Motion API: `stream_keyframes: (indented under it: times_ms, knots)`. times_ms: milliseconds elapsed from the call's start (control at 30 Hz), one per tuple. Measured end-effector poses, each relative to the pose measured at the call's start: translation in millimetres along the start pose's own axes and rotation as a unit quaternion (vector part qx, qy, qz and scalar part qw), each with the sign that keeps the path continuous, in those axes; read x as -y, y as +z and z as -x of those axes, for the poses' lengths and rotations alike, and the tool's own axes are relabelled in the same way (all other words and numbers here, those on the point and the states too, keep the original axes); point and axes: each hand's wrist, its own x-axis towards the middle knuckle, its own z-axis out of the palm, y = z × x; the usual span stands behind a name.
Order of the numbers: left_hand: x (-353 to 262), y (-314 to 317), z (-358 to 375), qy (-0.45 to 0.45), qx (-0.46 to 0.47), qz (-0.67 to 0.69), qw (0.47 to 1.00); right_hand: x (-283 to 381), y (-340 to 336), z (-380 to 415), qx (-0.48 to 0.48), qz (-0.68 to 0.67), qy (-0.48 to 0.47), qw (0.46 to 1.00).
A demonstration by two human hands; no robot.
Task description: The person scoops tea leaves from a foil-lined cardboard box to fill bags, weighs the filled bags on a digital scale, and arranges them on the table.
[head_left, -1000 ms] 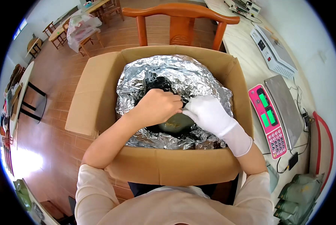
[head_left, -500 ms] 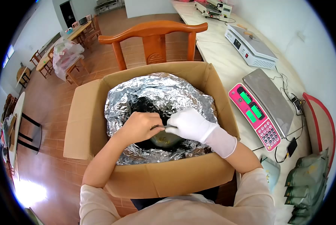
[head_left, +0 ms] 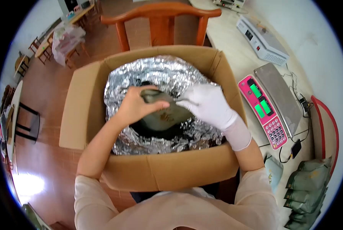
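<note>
A grey-green pouch (head_left: pixel 165 117) with a small gold print is held over the cardboard box (head_left: pixel 129 172). My bare left hand (head_left: pixel 135 105) grips its top edge, thumb in front and fingers behind. At the pouch's upper right, my right hand (head_left: pixel 208 105) in a white glove pinches the rim. Crumpled silver foil (head_left: pixel 148 65) lines the box. Dark loose material (head_left: pixel 156 133) lies in the foil below the pouch; my hands and the pouch hide part of it.
On the right-hand counter stand a pink scale (head_left: pixel 265 109) with lit green displays and a white boxy appliance (head_left: pixel 261 40). Several filled green pouches (head_left: pixel 307 184) lie at the lower right, near another pouch (head_left: pixel 273 172). A wooden chair (head_left: pixel 162 23) stands behind the box.
My hands have moved slightly apart and up, and the pouch is raised and tilted with more of its front showing. The camera view has shifted, so the box appears higher.
</note>
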Motion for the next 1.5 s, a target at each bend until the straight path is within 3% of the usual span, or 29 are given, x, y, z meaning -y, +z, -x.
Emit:
stream_keyframes:
  times_ms: [33, 200, 333, 467, 533, 867, 967, 1133, 1200, 1233, 1500]
  knots:
    - [-11.6, -2.3, -0.1, -0.081, -0.001, 0.045, 0.996, 1.6, -2.2, -1.6, 0.005, -0.027, 0.013, 1.0]
    - [-1.4, -8.0, -0.8, -0.013, 0.035, 0.061, 0.997, 0.3, -6.3, -0.9, 0.031, -0.109, 0.08, 0.99]
    - [-0.7, -8.4, -2.0, 0.035, -0.021, 0.034, 0.999, -0.9, -15.0, -1.8, 0.084, -0.141, 0.156, 0.974]
    - [-0.2, 0.9, -4.0, 0.014, -0.043, 0.026, 0.999, -7.4, -2.3, 2.8, 0.065, -0.089, 0.111, 0.988]
    - [-2.7, 6.6, -5.5, 0.012, -0.049, 0.024, 0.998, -2.6, 7.0, -1.5, -0.014, -0.1, 0.085, 0.991]
    - [-8.5, 3.7, -3.2, 0.016, 0.002, 0.041, 0.999, 4.4, 12.3, -1.8, 0.005, -0.095, 0.082, 0.992]
    - [-4.4, 6.5, -3.2, 0.076, -0.022, 0.044, 0.996, 3.9, 12.9, -1.0, 0.013, -0.087, 0.089, 0.992]
    - [-7.6, 11.4, -1.4, 0.135, 0.022, -0.042, 0.99, 10.5, 18.9, -5.4, -0.017, -0.128, 0.067, 0.989]
    - [-7.3, 11.7, -1.9, 0.13, 0.019, -0.03, 0.991, 10.4, 17.8, -5.3, 0.029, -0.056, 0.055, 0.996]
    - [-7.3, 10.9, -2.4, 0.134, 0.018, -0.036, 0.99, 10.5, 18.8, -6.1, 0.008, -0.036, 0.029, 0.999]
    - [-6.8, 2.0, -2.6, 0.09, 0.012, -0.033, 0.995, 2.5, 12.3, 2.4, 0.035, -0.009, 0.039, 0.999]
